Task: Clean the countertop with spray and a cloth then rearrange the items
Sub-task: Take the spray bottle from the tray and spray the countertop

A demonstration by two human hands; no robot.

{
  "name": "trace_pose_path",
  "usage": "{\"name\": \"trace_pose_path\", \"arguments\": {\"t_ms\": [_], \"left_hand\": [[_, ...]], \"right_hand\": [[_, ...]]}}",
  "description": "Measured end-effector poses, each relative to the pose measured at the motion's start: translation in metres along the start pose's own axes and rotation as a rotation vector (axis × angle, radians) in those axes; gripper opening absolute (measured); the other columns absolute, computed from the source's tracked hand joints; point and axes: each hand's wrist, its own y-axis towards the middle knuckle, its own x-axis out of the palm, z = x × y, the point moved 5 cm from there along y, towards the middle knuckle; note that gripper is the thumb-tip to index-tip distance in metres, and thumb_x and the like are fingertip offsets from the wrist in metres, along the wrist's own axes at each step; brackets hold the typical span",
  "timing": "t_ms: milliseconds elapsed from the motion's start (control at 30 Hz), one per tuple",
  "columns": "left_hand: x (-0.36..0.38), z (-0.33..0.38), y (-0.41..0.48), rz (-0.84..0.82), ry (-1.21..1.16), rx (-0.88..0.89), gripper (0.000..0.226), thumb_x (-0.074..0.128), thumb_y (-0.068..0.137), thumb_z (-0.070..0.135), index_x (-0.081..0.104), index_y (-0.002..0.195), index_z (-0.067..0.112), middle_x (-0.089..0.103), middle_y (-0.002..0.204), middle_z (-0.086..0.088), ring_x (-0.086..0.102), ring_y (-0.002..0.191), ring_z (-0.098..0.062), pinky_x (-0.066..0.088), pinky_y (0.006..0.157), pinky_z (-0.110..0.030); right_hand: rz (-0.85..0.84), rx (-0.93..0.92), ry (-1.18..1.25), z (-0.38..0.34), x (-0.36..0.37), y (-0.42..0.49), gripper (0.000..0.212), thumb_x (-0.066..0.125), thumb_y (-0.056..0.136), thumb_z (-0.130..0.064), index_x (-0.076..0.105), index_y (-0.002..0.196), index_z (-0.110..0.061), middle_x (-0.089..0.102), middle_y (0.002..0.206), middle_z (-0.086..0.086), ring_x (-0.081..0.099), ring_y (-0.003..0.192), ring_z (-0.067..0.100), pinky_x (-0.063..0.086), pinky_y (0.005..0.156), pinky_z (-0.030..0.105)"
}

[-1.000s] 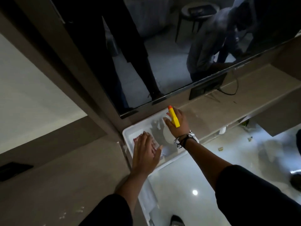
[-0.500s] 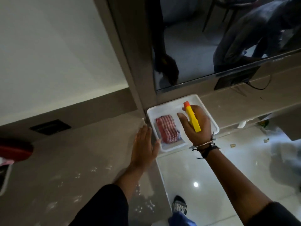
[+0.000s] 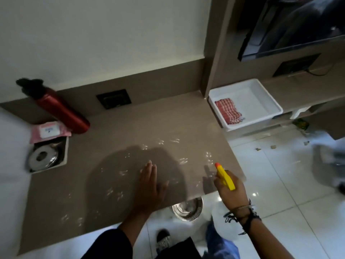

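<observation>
My right hand (image 3: 230, 189) grips a spray bottle with a yellow trigger head and orange nozzle (image 3: 225, 176), held over the right front edge of the brown countertop (image 3: 130, 128). Droplets glisten across the countertop. My left hand (image 3: 151, 186) lies flat on the counter with its fingers together, holding nothing. A red-and-white checked cloth (image 3: 227, 110) lies folded in the left part of a white tray (image 3: 268, 98) on the lower shelf to the right.
A red bottle (image 3: 59, 109) with a black cap leans at the back left. A pink wipes pack (image 3: 49, 130) rests beside a steel item in a square recess (image 3: 45, 156). A wall socket (image 3: 113, 99) sits behind. A steel dish (image 3: 187, 208) lies on the tiled floor.
The view swung left from the tray to the countertop. My right hand carried the spray bottle out of the tray to the counter's right edge; my left hand moved onto the counter.
</observation>
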Motion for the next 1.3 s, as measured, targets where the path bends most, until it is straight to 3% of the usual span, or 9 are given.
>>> {"name": "trace_pose_path", "arguments": {"t_ms": [67, 200, 600, 733, 833, 933, 1000, 1167, 1300], "left_hand": [[0.0, -0.011, -0.009, 0.006, -0.029, 0.007, 0.08, 0.036, 0.094, 0.059, 0.04, 0.146, -0.002, 0.029, 0.16, -0.02, 0.028, 0.149, -0.035, 0.022, 0.123, -0.049], [0.005, -0.015, -0.014, 0.04, -0.069, 0.069, 0.078, 0.043, 0.093, 0.057, 0.044, 0.143, -0.003, 0.037, 0.156, -0.023, 0.037, 0.145, -0.038, 0.028, 0.119, -0.05], [0.014, -0.019, -0.01, 0.048, -0.038, 0.086, 0.084, 0.038, 0.09, 0.065, 0.045, 0.142, -0.001, 0.04, 0.155, -0.021, 0.038, 0.144, -0.035, 0.032, 0.118, -0.052], [0.013, -0.02, -0.011, 0.065, -0.04, 0.091, 0.084, 0.042, 0.09, 0.064, 0.047, 0.141, -0.002, 0.041, 0.154, -0.022, 0.038, 0.144, -0.036, 0.032, 0.118, -0.053], [0.014, -0.022, -0.008, 0.037, -0.003, 0.073, 0.085, 0.045, 0.088, 0.066, 0.045, 0.142, 0.0, 0.041, 0.154, -0.021, 0.037, 0.144, -0.035, 0.033, 0.118, -0.051], [0.013, -0.024, -0.008, 0.034, 0.001, 0.08, 0.085, 0.045, 0.088, 0.068, 0.046, 0.141, 0.002, 0.042, 0.154, -0.021, 0.039, 0.143, -0.035, 0.034, 0.118, -0.05], [0.012, -0.025, -0.009, 0.037, -0.021, 0.077, 0.085, 0.044, 0.09, 0.069, 0.046, 0.142, 0.002, 0.042, 0.154, -0.02, 0.039, 0.143, -0.036, 0.035, 0.118, -0.05], [0.013, -0.017, -0.013, -0.002, -0.084, 0.048, 0.087, 0.043, 0.091, 0.07, 0.043, 0.145, 0.002, 0.039, 0.157, -0.018, 0.037, 0.146, -0.036, 0.034, 0.119, -0.05], [0.018, -0.025, -0.011, -0.05, -0.016, 0.029, 0.092, 0.027, 0.092, 0.077, 0.025, 0.153, 0.009, 0.022, 0.165, -0.011, 0.018, 0.154, -0.029, 0.022, 0.124, -0.048]], "right_hand": [[0.04, 0.115, -0.008, 0.015, 0.012, -0.018, 0.014, 0.064, 0.086, -0.004, 0.072, 0.096, -0.01, 0.07, 0.077, 0.011, 0.061, 0.064, 0.016, 0.05, 0.064, 0.031], [0.067, 0.247, -0.127, 0.036, 0.024, -0.038, 0.013, 0.064, 0.09, -0.026, 0.071, 0.082, -0.02, 0.067, 0.064, -0.001, 0.061, 0.06, 0.018, 0.043, 0.052, 0.021], [0.079, 0.431, -0.097, 0.032, -0.001, -0.039, 0.015, 0.059, 0.085, -0.008, 0.069, 0.096, -0.006, 0.07, 0.077, 0.021, 0.063, 0.066, 0.03, 0.052, 0.064, 0.034], [0.089, 0.565, -0.043, 0.028, -0.011, -0.035, 0.025, 0.053, 0.082, -0.012, 0.068, 0.088, -0.031, 0.068, 0.058, 0.01, 0.068, 0.047, 0.028, 0.054, 0.05, 0.029], [0.007, 0.512, -0.044, 0.009, 0.0, -0.025, 0.025, 0.057, 0.081, -0.016, 0.066, 0.083, -0.039, 0.07, 0.058, 0.013, 0.066, 0.047, 0.023, 0.054, 0.053, 0.03], [-0.096, 0.397, -0.021, -0.021, 0.029, -0.006, 0.026, 0.059, 0.081, -0.005, 0.075, 0.096, -0.019, 0.07, 0.069, 0.016, 0.063, 0.064, 0.028, 0.056, 0.074, 0.048], [-0.12, 0.327, -0.093, -0.041, 0.05, 0.011, 0.022, 0.06, 0.081, -0.009, 0.075, 0.097, -0.008, 0.071, 0.067, 0.012, 0.067, 0.066, 0.029, 0.057, 0.079, 0.046], [-0.23, 0.248, -0.273, -0.088, 0.086, 0.06, 0.031, 0.061, 0.082, -0.028, 0.071, 0.111, -0.024, 0.076, 0.09, 0.013, 0.072, 0.085, 0.034, 0.058, 0.085, 0.04], [-0.233, 0.234, -0.241, -0.109, 0.105, 0.091, 0.037, 0.061, 0.076, -0.022, 0.071, 0.111, -0.028, 0.071, 0.058, 0.001, 0.071, 0.062, 0.024, 0.061, 0.074, 0.036]]}}
